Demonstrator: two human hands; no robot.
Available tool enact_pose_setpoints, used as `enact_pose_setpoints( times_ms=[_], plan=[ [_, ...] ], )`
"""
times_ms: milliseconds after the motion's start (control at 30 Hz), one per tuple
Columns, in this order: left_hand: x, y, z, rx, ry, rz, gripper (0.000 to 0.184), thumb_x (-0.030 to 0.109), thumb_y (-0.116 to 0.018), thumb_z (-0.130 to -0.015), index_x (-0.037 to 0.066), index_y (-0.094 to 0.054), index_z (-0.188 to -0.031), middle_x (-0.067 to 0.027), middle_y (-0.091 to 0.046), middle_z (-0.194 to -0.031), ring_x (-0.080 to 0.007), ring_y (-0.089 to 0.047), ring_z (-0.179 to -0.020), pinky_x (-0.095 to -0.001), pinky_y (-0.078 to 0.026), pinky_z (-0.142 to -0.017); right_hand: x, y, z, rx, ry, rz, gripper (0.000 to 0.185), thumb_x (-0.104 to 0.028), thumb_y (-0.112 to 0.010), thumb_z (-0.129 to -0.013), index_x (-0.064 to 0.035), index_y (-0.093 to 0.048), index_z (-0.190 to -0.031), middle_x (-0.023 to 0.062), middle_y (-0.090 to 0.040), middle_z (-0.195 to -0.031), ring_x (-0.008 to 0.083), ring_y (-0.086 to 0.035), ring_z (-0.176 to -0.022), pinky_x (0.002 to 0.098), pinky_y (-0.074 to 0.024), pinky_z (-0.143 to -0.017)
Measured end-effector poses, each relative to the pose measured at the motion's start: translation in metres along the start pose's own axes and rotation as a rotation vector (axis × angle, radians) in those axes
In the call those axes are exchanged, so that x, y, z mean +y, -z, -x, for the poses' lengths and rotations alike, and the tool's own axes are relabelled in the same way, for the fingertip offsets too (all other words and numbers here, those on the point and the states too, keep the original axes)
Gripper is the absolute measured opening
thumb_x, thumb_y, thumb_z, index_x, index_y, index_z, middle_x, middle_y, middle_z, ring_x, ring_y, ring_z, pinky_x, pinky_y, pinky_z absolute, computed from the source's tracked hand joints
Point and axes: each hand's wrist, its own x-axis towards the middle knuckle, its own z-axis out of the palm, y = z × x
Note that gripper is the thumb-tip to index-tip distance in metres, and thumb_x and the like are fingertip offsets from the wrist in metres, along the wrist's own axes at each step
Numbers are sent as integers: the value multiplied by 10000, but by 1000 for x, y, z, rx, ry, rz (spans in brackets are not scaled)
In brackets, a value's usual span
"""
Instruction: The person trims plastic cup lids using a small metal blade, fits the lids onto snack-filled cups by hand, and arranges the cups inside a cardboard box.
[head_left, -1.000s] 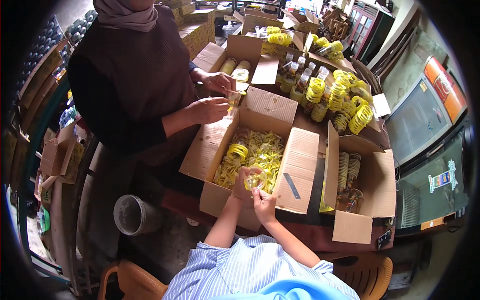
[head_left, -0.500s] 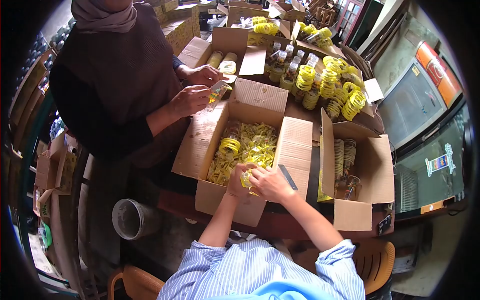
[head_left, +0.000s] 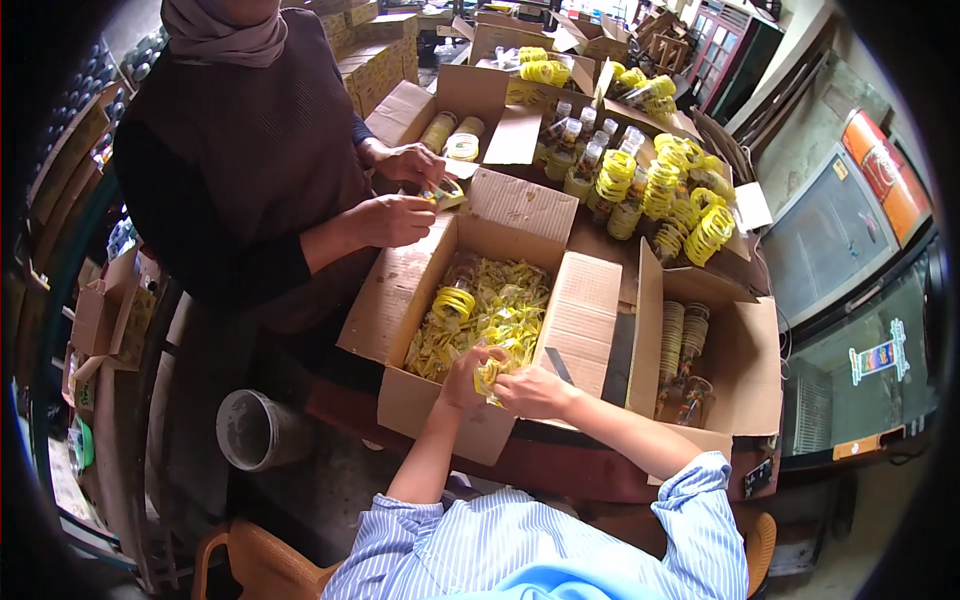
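Over the near edge of an open cardboard box (head_left: 508, 225), both my hands are closed on a small clear-and-yellow plastic packet (head_left: 487, 379). My left hand (head_left: 462, 380) grips its left side, with the fingers partly hidden. From the right, my right hand (head_left: 536, 391) pinches it between thumb and fingers. Many small yellow packets (head_left: 500, 290) fill the box below. Among them lies a clear container with yellow rings (head_left: 454, 303). A dark flat strip (head_left: 560, 365) rests on the box's right flap, close to my right hand.
Across the left flap, another person's hands (head_left: 395, 215) hold a small yellow item. An open box (head_left: 735, 350) with clear containers and stacked rings stands at right. Bottles (head_left: 583, 172) and yellow ring stacks (head_left: 685, 195) crowd the back. A bucket (head_left: 250, 430) sits below left.
My hands have drawn slightly down and left, still closed on the packet. The other person's hands have shifted, and the yellow item is turned differently. The whole view has tilted a little.
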Motion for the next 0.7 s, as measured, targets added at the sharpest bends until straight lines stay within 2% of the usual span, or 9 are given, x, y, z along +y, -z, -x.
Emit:
enact_pose_setpoints(
  times_ms=[267,333,367,400,467,567,633,667,700],
  plan=[
    [13,-4,-8,168,24,-226,262,22,-661,-656,58,-461,-820,-83,-647,-834,-275,-608,-743,-364,-475,-676,-9,-18,5,104,-205,-283,149,-169,-516,-823,-25,-496,-791,147,-551,-712,324,-584,-625,418,-468,-570],
    [11,-1,-9,81,86,-335,273,20,-664,-649,59,-488,-854,-73,-641,-811,-272,-604,-739,-372,-472,-664,-36,-2,-6,3,-114,-386,116,-142,-521,-815,-28,-501,-805,150,-548,-701,332,-578,-632,417,-470,-575],
    [11,-2,-11,40,118,-382,282,18,-665,-646,60,-501,-871,-67,-637,-800,-271,-602,-737,-376,-471,-657,-61,0,-19,139,-32,-441,121,-144,-523,-811,-26,-502,-794,148,-552,-703,326,-587,-636,400,-478,-565],
    [13,-3,-16,117,21,-425,290,30,-639,-687,68,-530,-953,-64,-617,-772,-269,-592,-737,-382,-467,-633,-87,0,-32,274,44,-502,127,-147,-525,-807,-25,-503,-782,146,-557,-705,319,-595,-641,382,-486,-555],
    [7,-8,-11,247,-7,-377,268,42,-595,-736,73,-539,-996,-58,-605,-779,-255,-587,-734,-362,-475,-681,-89,12,-58,379,-43,-497,103,-128,-527,-801,-28,-504,-801,142,-560,-750,326,-596,-674,385,-493,-577],
    [9,-10,-2,280,64,-354,339,78,-639,-735,61,-483,-1036,-77,-570,-943,-228,-572,-820,-337,-473,-759,-73,37,-55,602,-226,-622,135,-149,-508,-847,-22,-547,-825,166,-577,-848,342,-592,-759,405,-484,-674],
    [7,-1,-8,212,37,-276,517,92,-698,-712,59,-391,-1127,-90,-512,-1082,-221,-556,-913,-340,-469,-800,-60,56,-35,615,-467,-385,300,-264,-485,-900,12,-580,-831,200,-564,-834,355,-570,-730,413,-465,-644],
    [7,0,-10,181,23,-236,608,98,-727,-701,58,-344,-1172,-97,-483,-1151,-218,-548,-959,-342,-466,-820,-51,61,-22,580,-575,-308,302,-272,-480,-898,4,-598,-869,184,-578,-855,349,-568,-719,410,-460,-642],
    [3,-6,-7,213,119,-219,673,45,-753,-647,65,-318,-1161,-90,-488,-1085,-213,-543,-944,-338,-450,-831,-44,61,-9,552,-664,-200,322,-294,-466,-900,-6,-606,-874,160,-589,-846,341,-570,-720,407,-441,-692]
  ],
)
